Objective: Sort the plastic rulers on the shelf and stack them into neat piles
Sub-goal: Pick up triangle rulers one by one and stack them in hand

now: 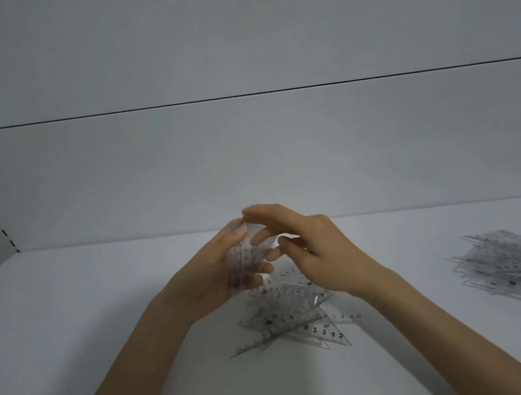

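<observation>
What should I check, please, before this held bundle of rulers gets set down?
1. Left hand grips the held bundle: ok.
2. Right hand touches its top: ok.
3. Bundle edges flush: cannot tell, blurred.
4. Loose pile beneath sorted: not ok, triangles and straight rulers cross.
5. Far-right pile neat: not ok, fanned.
6. Bare shelf left of the hands: ok.
</observation>
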